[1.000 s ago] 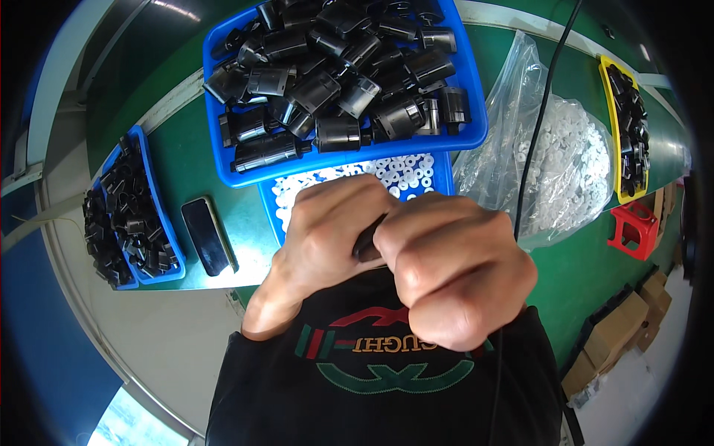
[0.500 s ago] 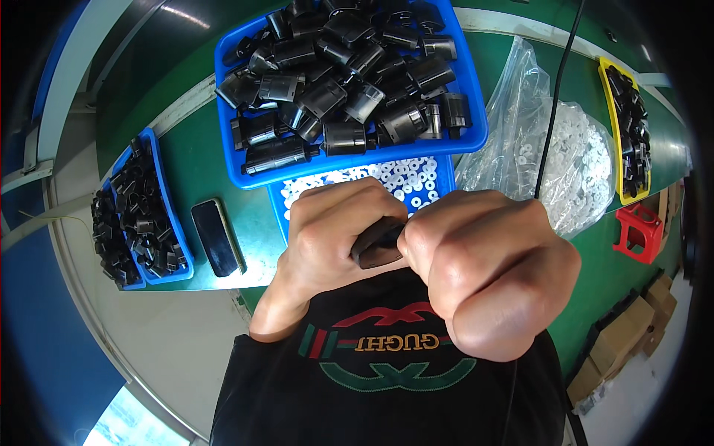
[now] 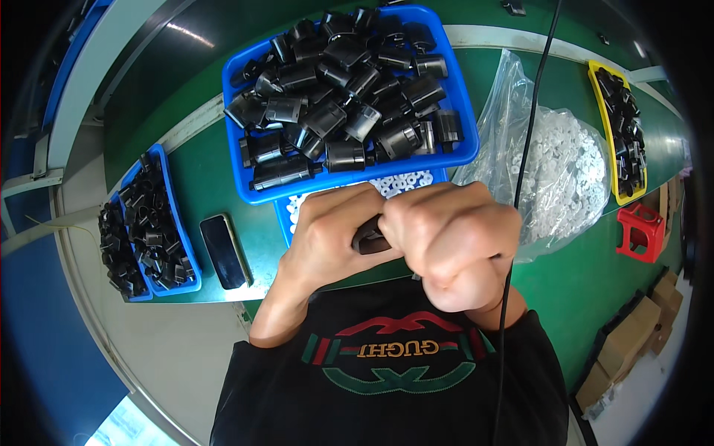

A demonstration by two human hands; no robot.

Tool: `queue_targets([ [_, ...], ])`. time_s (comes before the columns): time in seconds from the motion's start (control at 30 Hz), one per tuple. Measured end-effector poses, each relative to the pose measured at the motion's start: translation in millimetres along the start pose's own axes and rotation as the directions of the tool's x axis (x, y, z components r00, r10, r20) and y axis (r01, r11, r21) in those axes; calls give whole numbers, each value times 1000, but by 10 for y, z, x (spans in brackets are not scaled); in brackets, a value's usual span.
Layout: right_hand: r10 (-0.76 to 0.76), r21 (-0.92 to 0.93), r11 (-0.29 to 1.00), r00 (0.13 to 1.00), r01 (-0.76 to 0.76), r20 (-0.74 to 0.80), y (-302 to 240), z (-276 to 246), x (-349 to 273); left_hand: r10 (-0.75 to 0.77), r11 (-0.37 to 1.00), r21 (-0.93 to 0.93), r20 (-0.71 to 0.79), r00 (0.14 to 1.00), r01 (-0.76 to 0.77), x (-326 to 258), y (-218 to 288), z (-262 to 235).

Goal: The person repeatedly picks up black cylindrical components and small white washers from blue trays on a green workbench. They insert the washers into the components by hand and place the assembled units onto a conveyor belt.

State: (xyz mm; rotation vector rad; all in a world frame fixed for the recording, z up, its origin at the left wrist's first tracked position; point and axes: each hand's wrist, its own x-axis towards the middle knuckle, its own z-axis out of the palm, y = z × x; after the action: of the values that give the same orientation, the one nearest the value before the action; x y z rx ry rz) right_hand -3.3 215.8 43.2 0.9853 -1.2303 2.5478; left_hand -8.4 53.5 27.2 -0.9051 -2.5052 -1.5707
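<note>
Small black part [image 3: 368, 239] sits pinched between both hands, close in front of the chest, just below the near rim of the big blue tray [image 3: 457, 126]. Left hand [image 3: 327, 230] is curled round the part's left end, fingers folded over the top, thumb side facing the cam. Right hand [image 3: 454, 241] is balled tight over the part's right end, knuckles up, covering most of it; only a short dark rounded stub w/ a glossy moulded-plastic look shows in the gap between the two fists. Exact shape of the hidden end: can't tell. Both hands closed on the part, touching each other. Big blue tray is rigid plastic w/ rounded corners, heaped w/ black plastic housings [image 3: 342, 97], boxy to cylindrical, smooth w/ soft highlights. Under its near edge, partly hidden by the hands, a second blue tray [image 3: 284, 215] holds small white ring-shaped pieces [image 3: 405, 182]. To the right, a crinkled clear plastic bag [image 3: 558, 163] full of more white bits. Far right, a yellow tray [image 3: 602, 104] w/ black parts, and a red stool [image 3: 639, 230] beyond the bench. To the left, a small blue tray [image 3: 175, 215] of black parts, and a dark flat phone [image 3: 225, 251] just beside it, all on the green bench surface [image 3: 201, 171]. Thin black cable [image 3: 520, 171] hangs down across the bag.
</note>
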Motion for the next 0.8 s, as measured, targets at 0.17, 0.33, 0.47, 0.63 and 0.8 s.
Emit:
queue_targets([
  [0.17,-185,232,953,981,195,-63,-354,-50,122,-185,982,-48,-128,974,180,-131,-79,-354],
  [0.33,315,-780,604,948,-162,47,-233,-330,-375,-246,959,81,-245,938,273,-255,-162,-804],
  [0.47,353,-992,116,936,-53,-8,114,-307,-862,-311,950,-113,-279,908,290,-351,-434,-1067],
  [0.63,315,-997,-2,946,-82,-79,236,-292,-1108,-286,884,226,-430,856,409,-89,-918,-1445],
  [0.8,316,-1000,9,949,-13,-9,236,-298,-1044,-212,702,585,-371,904,405,364,-1813,-1920],
])
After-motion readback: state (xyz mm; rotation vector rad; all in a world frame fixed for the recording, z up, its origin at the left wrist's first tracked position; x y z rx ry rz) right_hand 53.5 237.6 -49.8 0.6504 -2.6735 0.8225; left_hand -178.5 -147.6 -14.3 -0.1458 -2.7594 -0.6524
